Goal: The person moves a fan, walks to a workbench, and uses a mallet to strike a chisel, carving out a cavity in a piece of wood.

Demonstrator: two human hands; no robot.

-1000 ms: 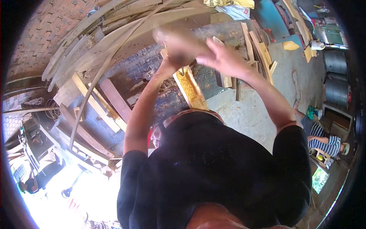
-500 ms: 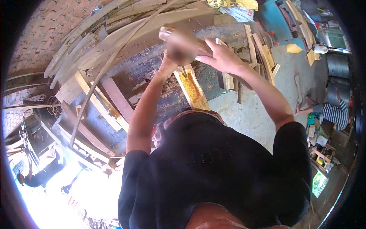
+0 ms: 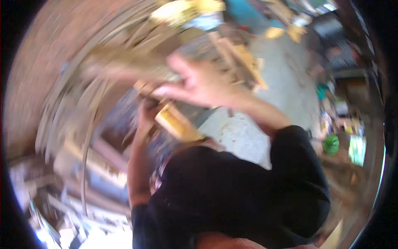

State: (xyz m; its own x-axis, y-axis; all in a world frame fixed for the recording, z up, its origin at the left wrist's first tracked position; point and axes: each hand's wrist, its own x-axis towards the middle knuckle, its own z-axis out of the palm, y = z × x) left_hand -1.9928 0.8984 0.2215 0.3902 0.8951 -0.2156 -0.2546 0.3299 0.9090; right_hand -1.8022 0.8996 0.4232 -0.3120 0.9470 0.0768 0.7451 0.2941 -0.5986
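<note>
My right hand (image 3: 201, 81) is raised and closed round the handle of a wooden mallet. The mallet (image 3: 118, 62) is heavily smeared by motion and stretches to the left above my left hand. Lower down, my left hand (image 3: 148, 110) is closed on an upright chisel, whose light wooden handle (image 3: 144, 88) shows just above the fist. Its blade cannot be made out in the blur. Close beside that hand lies a pale wooden block (image 3: 180, 124) with a hollowed yellow face, its near end against my body.
Long boards (image 3: 89, 137) curve along the left and back. Sawn timber pieces (image 3: 240, 58) lie at the back right, near a yellow bag (image 3: 178, 12). A person in a striped top (image 3: 342, 54) is far right. Grey floor (image 3: 244, 133) shows on the right.
The whole view has swung and blurred, so the scene sits differently in it. The mallet and my right hand appear further left in the picture. Both hands keep their holds.
</note>
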